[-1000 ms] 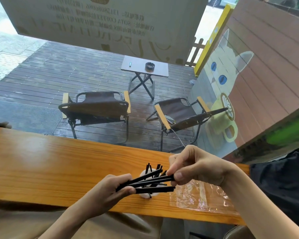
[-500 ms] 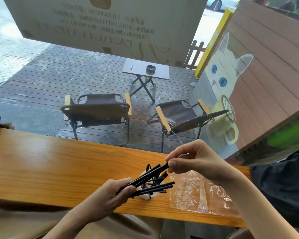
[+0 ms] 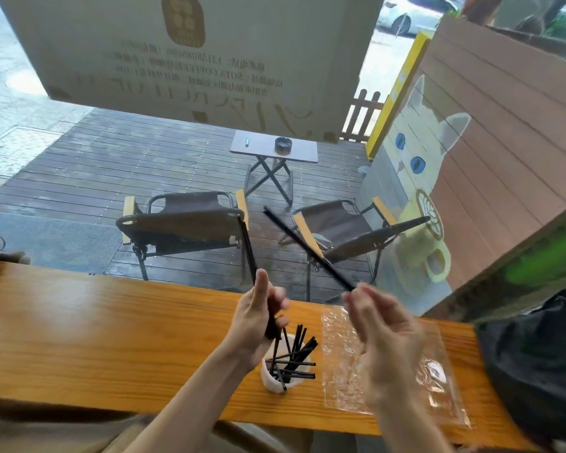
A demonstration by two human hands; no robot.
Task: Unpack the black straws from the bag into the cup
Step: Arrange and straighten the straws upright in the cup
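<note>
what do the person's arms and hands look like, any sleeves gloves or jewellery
Both forearms are bare right up to the bottom edge of the head view, with no sleeves showing. The left hand and right hand wear no gloves. No watch, ring or bracelet is visible, though the right hand is motion-blurred.

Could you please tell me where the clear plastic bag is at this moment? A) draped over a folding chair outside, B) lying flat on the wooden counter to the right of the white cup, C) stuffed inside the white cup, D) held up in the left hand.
B: the clear plastic bag lies flat on the wooden counter right of the white cup, while each hand holds straws instead.
</note>
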